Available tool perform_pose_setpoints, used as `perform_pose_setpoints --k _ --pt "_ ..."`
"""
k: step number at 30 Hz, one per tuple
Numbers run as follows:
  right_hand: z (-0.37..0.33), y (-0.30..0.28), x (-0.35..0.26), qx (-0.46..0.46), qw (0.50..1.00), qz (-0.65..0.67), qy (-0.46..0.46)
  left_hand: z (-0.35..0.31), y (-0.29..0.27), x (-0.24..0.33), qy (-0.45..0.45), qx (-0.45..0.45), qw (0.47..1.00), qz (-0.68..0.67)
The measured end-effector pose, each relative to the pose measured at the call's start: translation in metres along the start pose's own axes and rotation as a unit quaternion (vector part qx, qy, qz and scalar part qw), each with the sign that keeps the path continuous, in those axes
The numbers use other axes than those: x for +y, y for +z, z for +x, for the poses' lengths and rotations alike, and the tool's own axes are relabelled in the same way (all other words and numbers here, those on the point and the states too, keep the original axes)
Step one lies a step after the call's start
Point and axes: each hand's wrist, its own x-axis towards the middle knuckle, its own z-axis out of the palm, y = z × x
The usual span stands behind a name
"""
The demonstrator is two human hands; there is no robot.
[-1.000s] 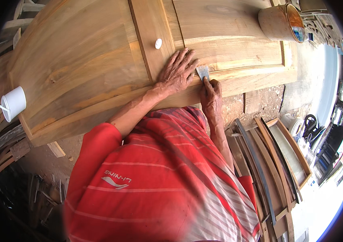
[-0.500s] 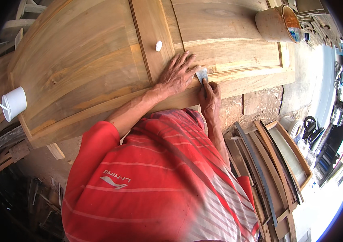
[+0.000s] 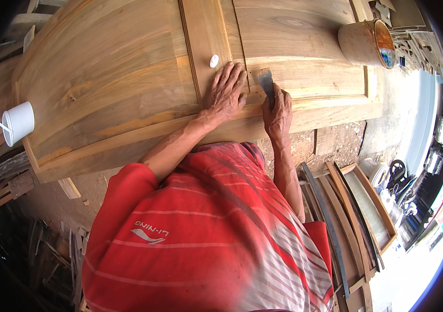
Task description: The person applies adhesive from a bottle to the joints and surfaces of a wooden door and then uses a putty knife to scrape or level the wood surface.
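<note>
A large panelled wooden door (image 3: 122,57) lies flat before me, with mouldings around its recessed panels. My left hand (image 3: 225,93) rests on the door's middle rail, fingers stretched out and palm down. In my right hand (image 3: 278,112) the fingers are closed around a putty knife (image 3: 266,82). Its flat grey blade points away from me, over the near corner of the right panel, with brownish stuff near its tip. Just beyond my left fingertips sits a small white oval object (image 3: 214,61), whose kind I cannot make out.
A stained bucket (image 3: 357,44) stands at the door's far right. At the left edge is a white tub (image 3: 19,122) with a handle. Wooden strips and a frame (image 3: 364,208) lie on the right, below the door. Scrap wood (image 3: 55,260) is piled at lower left.
My right hand has moved the putty knife from the door's near edge farther onto it. My left hand has drawn slightly left, away from the blade. The view has shifted a little.
</note>
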Motion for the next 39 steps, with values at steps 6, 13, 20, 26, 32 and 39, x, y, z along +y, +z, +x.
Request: perform_pose_setpoints --k 6,13,20,26,32,39 --pt "0.006 0.008 0.001 0.007 0.999 -0.041 -0.023 0.000 0.003 0.002 -0.016 0.003 1.000 -0.012" --pt "0.005 0.006 -0.002 0.007 0.996 -0.072 -0.044 0.001 0.002 0.005 -0.023 0.010 1.000 -0.019" --pt "-0.008 -0.026 -0.008 0.030 0.998 -0.044 0.041 0.000 0.000 0.004 -0.021 0.009 0.999 -0.028" --pt "-0.051 -0.055 -0.003 -0.071 0.990 -0.032 0.115 -0.003 0.006 -0.002 0.016 0.024 0.999 -0.031" --pt "-0.055 -0.046 -0.007 -0.081 0.992 -0.028 0.088 -0.002 0.006 -0.003 0.037 0.014 0.999 -0.022" --pt "-0.052 -0.037 -0.015 -0.069 0.984 0.063 0.152 -0.003 0.003 -0.002 0.062 -0.002 0.998 -0.015"
